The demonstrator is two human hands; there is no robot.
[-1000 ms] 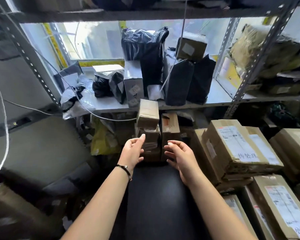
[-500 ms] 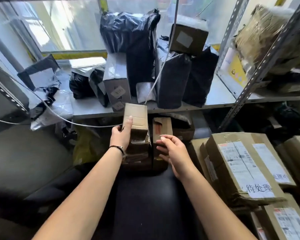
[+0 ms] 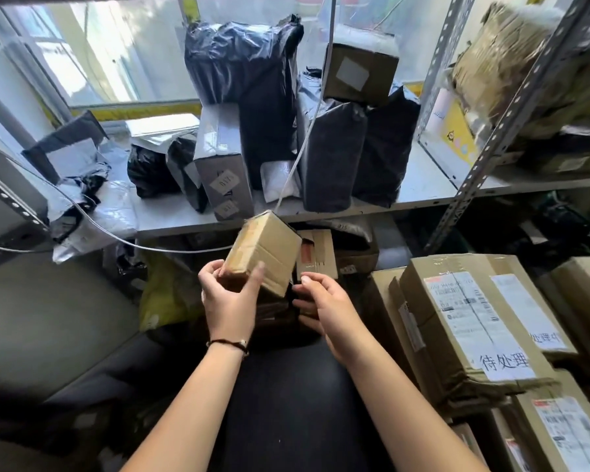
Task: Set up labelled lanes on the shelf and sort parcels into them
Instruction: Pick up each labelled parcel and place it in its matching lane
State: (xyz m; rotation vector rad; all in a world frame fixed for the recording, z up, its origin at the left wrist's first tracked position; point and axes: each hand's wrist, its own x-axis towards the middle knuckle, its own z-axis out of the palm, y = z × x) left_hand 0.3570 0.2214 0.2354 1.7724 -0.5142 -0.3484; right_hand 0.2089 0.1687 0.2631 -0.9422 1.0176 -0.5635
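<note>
The left hand (image 3: 230,298) grips a small cardboard box (image 3: 264,253). The box is tilted in the air, just below the front edge of the shelf (image 3: 423,180). The right hand (image 3: 324,301) waits beside it, fingers loose.

The shelf (image 3: 423,178) is loaded at its middle with upright bagged parcels (image 3: 334,155); a carton (image 3: 360,71) is set on top of them, and a narrow box (image 3: 223,168) is stood at their left. The small box (image 3: 263,253) is held tilted by the left hand (image 3: 230,301) just before the shelf's front edge, with the right hand (image 3: 324,301) kept just beside it on the right. A stack of boxes (image 3: 315,253) is lodged behind both hands under the shelf, and large cartons (image 3: 467,321) are piled at the right.
</note>
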